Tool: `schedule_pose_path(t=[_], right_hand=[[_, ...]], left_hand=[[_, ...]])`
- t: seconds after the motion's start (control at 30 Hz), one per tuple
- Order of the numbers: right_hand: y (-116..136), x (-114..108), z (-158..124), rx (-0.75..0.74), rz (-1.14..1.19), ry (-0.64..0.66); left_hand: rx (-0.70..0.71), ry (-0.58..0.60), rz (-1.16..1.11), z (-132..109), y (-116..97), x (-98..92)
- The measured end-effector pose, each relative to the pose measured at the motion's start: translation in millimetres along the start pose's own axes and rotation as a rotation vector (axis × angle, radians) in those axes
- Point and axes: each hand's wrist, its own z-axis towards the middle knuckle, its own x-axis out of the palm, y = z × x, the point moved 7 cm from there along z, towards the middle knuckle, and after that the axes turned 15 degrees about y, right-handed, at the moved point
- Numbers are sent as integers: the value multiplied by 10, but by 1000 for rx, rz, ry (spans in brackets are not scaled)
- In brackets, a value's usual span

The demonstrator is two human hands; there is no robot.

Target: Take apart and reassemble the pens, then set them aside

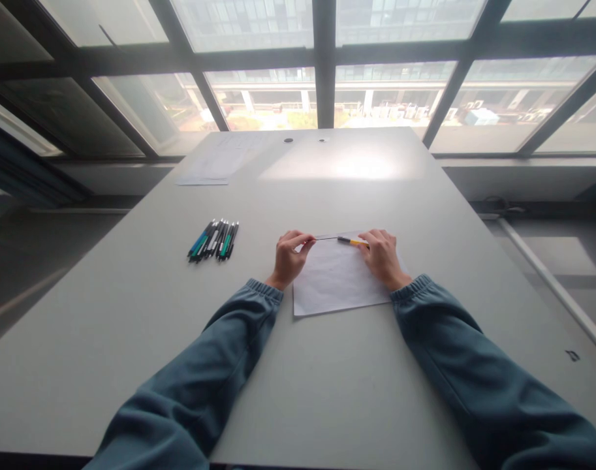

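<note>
Between the thumb and forefinger of my left hand (291, 256) is the end of a thin dark rod, which looks like a pen refill (327, 238). My right hand (380, 256) grips a pen barrel (353, 242), yellow with a black end pointing left. The rod's far end comes up to that black end; whether it goes inside cannot be made out. Both hands are above the white paper (344, 277), which lies slightly turned on the table before me. My right wrist covers part of its right edge.
Several pens (213, 240), black with some blue and green, lie side by side to the left on the white table (258, 365). More paper sheets (207, 163) lie at the far left. Two round cable holes are near the window edge; a small dark mark (572, 356) is at right.
</note>
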Motion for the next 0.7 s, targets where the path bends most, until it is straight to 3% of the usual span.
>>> schedule_pose_path(t=[0.2, 0.33, 0.5, 0.7], right_hand=[[-29, 35, 16, 48, -25, 57], [-23, -16, 13, 61, 29, 5], [-53, -93, -21, 37, 278, -151], [-70, -73, -44, 3, 516, -171]], left_hand=[[-3, -11, 3, 0, 4, -3], [-26, -35, -4, -7, 25, -23], [-82, -118, -49, -31, 87, -98], [-94, -149, -76, -46, 92, -122]])
